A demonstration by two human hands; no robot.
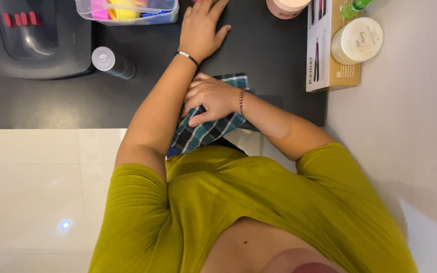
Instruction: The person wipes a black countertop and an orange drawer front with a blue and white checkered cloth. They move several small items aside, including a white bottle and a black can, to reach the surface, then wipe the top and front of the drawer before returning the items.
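Cloth point(206, 132), plaid in teal, dark blue and white, lies at the near edge of the black desk point(51, 106) and hangs a little over it toward the person's body. The right hand point(211, 98) lies on top of it, fingers point(198, 120) curled and pressing down into the folds, gripping the fabric. The left hand point(201, 28) rests flat on the desk farther back, fingers spread and holding nothing, its forearm crossing just beside the right hand.

At the desk's far edge stands a clear tub point(127, 12) of bright plastic pieces. A silver-capped dark can point(112, 62) lies on its side left of the forearm, next to a grey moulded tray point(31, 40) with red tabs. To the right, a long tan box point(330, 50) sits on the desk's end, a round cream jar point(357, 39) on top of it. Pale glossy floor tiles point(36, 192) show below the desk, and a white wall point(416, 126) runs along the right.
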